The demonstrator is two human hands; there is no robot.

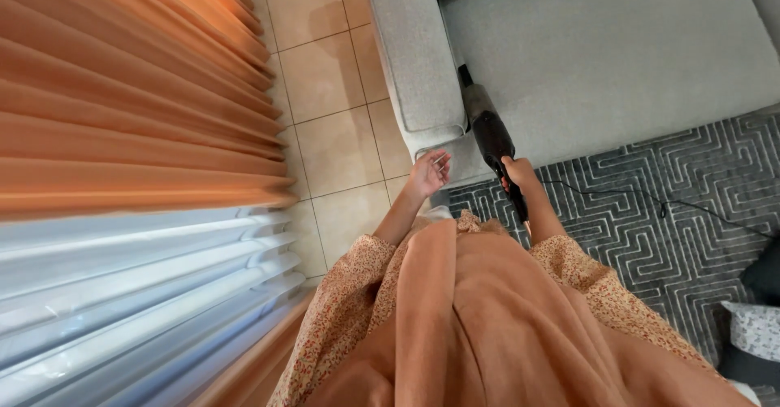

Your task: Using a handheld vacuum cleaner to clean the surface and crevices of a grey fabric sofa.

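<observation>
A grey sofa [601,58] stands at the far side on beige floor tiles [329,131], with a patterned dark rug [682,212] to the right and orange curtains [122,90] along the left. The right hand [517,171] grips a black handheld vacuum [490,135] (its cord [650,200] trails over the rug), nozzle against the sofa's seat beside the armrest. The left hand [429,171] hangs loosely open, holding nothing, near the armrest.

Black handheld vacuum [490,135] against sofa seam
</observation>
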